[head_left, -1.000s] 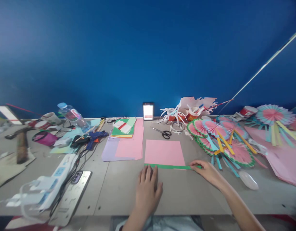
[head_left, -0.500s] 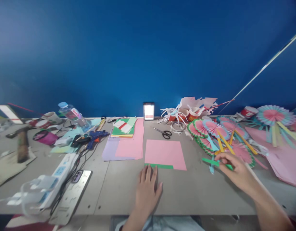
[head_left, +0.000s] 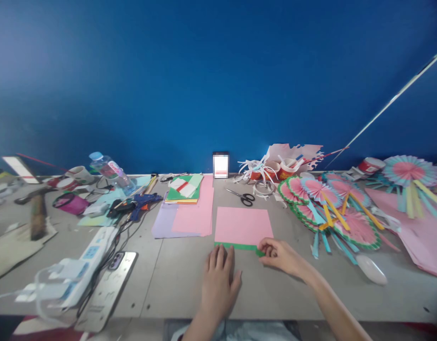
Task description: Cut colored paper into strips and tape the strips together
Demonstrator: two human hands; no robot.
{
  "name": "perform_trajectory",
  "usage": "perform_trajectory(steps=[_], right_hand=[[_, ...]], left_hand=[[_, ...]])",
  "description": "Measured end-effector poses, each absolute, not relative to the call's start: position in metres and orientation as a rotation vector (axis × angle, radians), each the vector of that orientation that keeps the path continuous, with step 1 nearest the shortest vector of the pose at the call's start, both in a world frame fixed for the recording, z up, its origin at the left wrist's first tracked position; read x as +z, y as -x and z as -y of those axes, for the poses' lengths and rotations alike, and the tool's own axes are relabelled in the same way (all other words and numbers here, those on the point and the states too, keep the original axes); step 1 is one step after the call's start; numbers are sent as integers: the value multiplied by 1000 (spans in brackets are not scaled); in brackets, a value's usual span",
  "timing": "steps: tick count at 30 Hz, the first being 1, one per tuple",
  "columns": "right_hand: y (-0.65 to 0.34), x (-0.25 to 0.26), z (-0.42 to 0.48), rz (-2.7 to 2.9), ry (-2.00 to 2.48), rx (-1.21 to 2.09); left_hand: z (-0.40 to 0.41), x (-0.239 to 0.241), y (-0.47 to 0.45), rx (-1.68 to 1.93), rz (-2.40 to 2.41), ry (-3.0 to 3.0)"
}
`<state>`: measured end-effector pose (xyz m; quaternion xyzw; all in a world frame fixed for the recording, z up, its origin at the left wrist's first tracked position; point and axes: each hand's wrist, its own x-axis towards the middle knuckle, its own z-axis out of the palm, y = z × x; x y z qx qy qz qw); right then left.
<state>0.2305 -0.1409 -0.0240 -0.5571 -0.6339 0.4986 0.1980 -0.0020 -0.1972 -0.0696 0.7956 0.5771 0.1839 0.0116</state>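
Note:
A pink paper sheet [head_left: 244,224] lies flat on the table in front of me. Along its near edge runs a green paper strip [head_left: 239,246]. My left hand [head_left: 219,279] rests flat with its fingers spread, fingertips touching the strip's left part. At the sheet's near right corner, my right hand [head_left: 280,256] pinches a second green paper strip [head_left: 261,253], mostly covered by the fingers. Beyond the sheet lie black-handled scissors [head_left: 244,196], and a stack of pink and lilac paper [head_left: 193,215] is at its left.
Pink and blue pleated paper fans [head_left: 332,203] crowd the right, with a white oval object [head_left: 371,270] nearby. At left are a glue gun [head_left: 140,204], a power strip [head_left: 92,258], a phone [head_left: 110,289], a hammer [head_left: 38,213] and a bottle [head_left: 111,170].
My right hand has moved left from beside the fans to the pink sheet's near right corner, bringing the green strip along. My left hand has stayed in place.

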Motion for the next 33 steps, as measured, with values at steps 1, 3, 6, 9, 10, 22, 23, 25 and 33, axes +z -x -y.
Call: perform_trajectory(steps=[1,3,6,9,10,22,23,25,33], right_hand=[[-232,-24,142,1758,1535,1422],[-235,-23,145,1763,1501,1422],[-237,-22,146,1800,1514,1379],[-239,-18,143,1842,1555,1318],[-240,-17,141,1863,1561,1289],[-236,-46,169,1977,1624,889],[-236,-53,176,1974,1624,831],[-239,-67,193,1987,1605,675],[-256,-104,280,2204,1520,352]], left_hand=[[197,-70,2,561,-1793,-2489],[197,-71,3,554,-1789,-2505],[197,-71,3,560,-1787,-2488],[197,-67,2,542,-1781,-2458],[197,-66,2,533,-1780,-2456],[198,-67,3,530,-1792,-2445],[197,-67,3,524,-1791,-2439],[197,-67,2,510,-1793,-2419],[197,-68,3,489,-1785,-2419]])
